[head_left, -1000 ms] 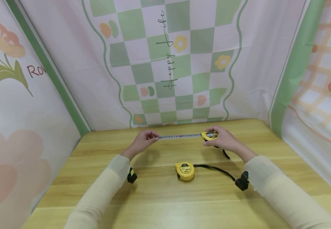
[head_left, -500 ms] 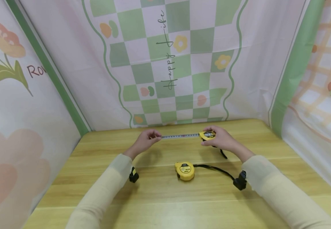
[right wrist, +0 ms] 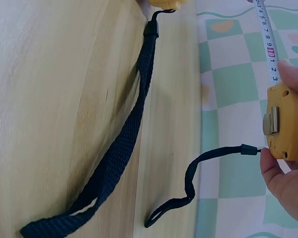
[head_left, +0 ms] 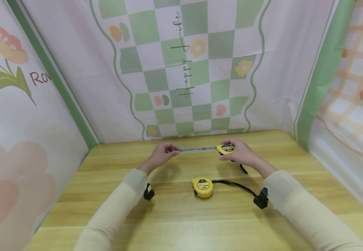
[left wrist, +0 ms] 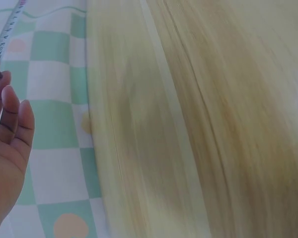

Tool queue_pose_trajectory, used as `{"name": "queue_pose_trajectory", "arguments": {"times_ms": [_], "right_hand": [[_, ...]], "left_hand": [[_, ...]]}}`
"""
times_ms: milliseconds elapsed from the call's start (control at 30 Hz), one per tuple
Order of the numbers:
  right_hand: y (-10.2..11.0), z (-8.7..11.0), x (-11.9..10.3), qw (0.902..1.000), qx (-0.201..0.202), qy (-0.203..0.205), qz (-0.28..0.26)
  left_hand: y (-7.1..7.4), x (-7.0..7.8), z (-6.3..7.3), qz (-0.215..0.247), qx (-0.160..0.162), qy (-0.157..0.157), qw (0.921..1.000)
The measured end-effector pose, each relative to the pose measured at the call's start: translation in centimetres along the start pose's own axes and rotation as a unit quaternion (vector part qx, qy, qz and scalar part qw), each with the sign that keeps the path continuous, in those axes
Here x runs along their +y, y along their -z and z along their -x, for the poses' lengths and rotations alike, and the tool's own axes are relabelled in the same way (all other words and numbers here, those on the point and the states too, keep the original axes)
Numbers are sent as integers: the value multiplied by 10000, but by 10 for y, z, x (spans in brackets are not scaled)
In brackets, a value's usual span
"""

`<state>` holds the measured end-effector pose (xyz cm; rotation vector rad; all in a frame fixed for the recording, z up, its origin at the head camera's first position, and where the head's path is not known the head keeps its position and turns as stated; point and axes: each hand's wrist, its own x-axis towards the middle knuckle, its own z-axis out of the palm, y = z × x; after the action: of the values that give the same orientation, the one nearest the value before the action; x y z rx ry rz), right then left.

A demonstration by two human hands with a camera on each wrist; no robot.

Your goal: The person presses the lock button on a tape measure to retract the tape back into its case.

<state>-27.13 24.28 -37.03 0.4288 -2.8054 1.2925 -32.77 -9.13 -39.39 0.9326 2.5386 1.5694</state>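
Observation:
In the head view, my right hand [head_left: 243,152] grips the case of a yellow tape measure [head_left: 223,149] above the far part of the table. A short length of its blade [head_left: 198,149] runs out level to the left. My left hand [head_left: 162,154] pinches the blade's end between thumb and fingers. The right wrist view shows the case [right wrist: 288,121] side-on, its metal belt clip facing the camera and a black wrist strap [right wrist: 190,173] hanging from it. Nearer to me, a second yellow tape measure [head_left: 203,188] lies on the table, blade not showing.
The second tape measure's black strap [head_left: 236,184] stretches right across the wooden table [head_left: 175,223]. A checkered cloth [head_left: 197,87] hangs behind the table's back edge, with patterned cloths at both sides. Each sleeve carries a small black camera near the wrist.
My hands have come closer together: the left moved right, the right moved left with the case. Less blade shows between them. The tape measure on the table has stayed put.

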Motion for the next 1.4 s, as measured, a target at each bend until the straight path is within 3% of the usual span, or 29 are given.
{"name": "queue_pose_trajectory", "arguments": {"times_ms": [1400], "right_hand": [[-11, -6, -13, 9999, 0, -8, 146]], "left_hand": [[-9, 1, -6, -18, -137, 1, 9999]]}}
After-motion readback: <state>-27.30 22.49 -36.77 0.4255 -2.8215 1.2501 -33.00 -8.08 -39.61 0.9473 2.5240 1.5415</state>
